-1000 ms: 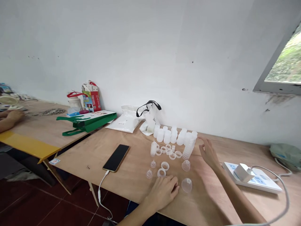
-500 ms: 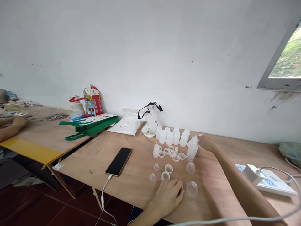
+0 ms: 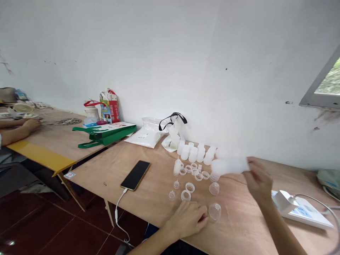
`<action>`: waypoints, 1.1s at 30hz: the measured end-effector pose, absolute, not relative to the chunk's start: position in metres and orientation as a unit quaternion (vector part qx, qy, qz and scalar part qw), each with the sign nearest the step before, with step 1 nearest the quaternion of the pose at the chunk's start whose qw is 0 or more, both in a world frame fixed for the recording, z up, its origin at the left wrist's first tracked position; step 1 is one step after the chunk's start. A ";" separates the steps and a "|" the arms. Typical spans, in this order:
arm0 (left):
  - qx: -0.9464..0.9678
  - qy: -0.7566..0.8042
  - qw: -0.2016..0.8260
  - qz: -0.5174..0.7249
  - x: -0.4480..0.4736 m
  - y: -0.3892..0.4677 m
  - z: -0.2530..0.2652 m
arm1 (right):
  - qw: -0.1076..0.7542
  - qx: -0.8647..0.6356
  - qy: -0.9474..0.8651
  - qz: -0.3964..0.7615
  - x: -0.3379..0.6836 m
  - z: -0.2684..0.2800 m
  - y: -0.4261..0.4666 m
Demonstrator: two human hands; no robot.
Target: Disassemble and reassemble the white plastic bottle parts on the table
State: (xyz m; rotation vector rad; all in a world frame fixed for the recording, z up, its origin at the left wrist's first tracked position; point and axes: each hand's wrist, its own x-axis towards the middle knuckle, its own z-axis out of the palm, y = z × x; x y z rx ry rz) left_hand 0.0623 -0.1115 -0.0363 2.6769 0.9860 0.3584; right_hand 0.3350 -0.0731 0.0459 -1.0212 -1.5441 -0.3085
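My right hand (image 3: 259,180) is raised over the right of the table, closed on a white bottle (image 3: 231,165) that is held sideways and smeared by motion. Behind and left of it stand several translucent white bottles (image 3: 193,154). My left hand (image 3: 190,217) rests on the table near the front edge, fingers loosely bent and nothing visible in them. Just beyond its fingers lies a clear ring (image 3: 186,195). To its right are a clear dome cap (image 3: 214,211) and another farther back. A stack of clear caps (image 3: 214,177) is partly hidden behind the held bottle.
More rings (image 3: 198,176), nipples (image 3: 172,195) and a nipple stack (image 3: 177,167) lie mid-table. A phone (image 3: 135,175) with a cable is at left. Bags (image 3: 146,136) stand by the wall; a power strip (image 3: 305,212) is at right. Another person's hand (image 3: 30,124) rests on the far-left table.
My right hand has come up and toward me from behind the cap stack, now with the bottle in it. My left hand has stayed in place. The view has shifted slightly.
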 end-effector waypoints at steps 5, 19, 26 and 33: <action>0.953 0.262 0.124 0.089 0.063 -0.117 -0.036 | 0.303 -0.402 -0.864 -0.014 0.283 0.031 -0.093; 0.943 0.284 0.119 0.123 0.065 -0.113 -0.037 | 0.207 -0.413 -0.886 0.037 0.277 0.026 -0.091; 0.942 0.290 0.118 0.117 0.063 -0.114 -0.036 | 0.321 -0.473 -0.818 0.065 0.293 0.019 -0.089; 0.938 0.305 0.127 0.105 0.065 -0.114 -0.038 | 0.326 -0.577 -0.748 0.032 0.298 -0.024 -0.096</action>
